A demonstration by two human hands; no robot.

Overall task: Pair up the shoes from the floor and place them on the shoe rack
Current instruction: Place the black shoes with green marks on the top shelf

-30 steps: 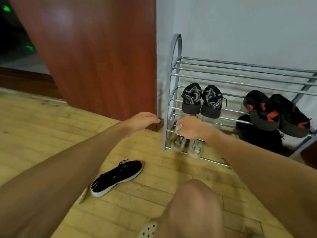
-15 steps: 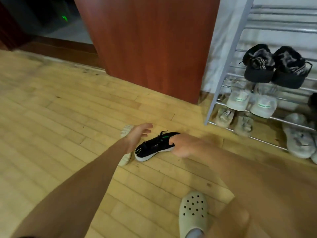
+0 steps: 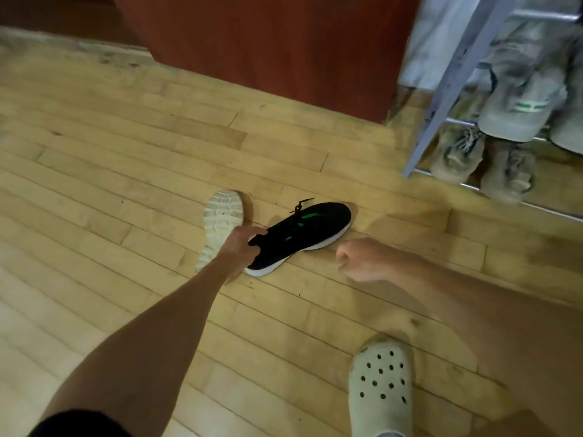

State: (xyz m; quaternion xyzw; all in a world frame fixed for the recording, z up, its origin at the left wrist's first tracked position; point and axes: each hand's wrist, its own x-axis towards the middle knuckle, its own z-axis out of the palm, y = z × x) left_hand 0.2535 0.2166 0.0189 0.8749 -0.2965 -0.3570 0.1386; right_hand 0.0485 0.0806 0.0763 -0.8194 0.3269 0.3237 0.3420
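While pairs (image 3: pixel 517 102) already sit on the rack (image 3: pixel 454 89), your left hand (image 3: pixel 244 244) grips the black shoe (image 3: pixel 309 231) by its heel on the floor (image 3: pixel 126 152), right hand (image 3: pixel 362 260) curled empty; upturned shoe (image 3: pixel 220 222) waits beside

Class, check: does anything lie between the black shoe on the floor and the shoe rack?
Nothing visible does: only bare floor lies between the black shoe and the shoe rack. The left hand grips its heel end.

One head-worn view looks steeply down at the wooden floor (image 3: pixel 126 152) from close above; the shoe rack (image 3: pixel 438 121) clips the upper right corner.
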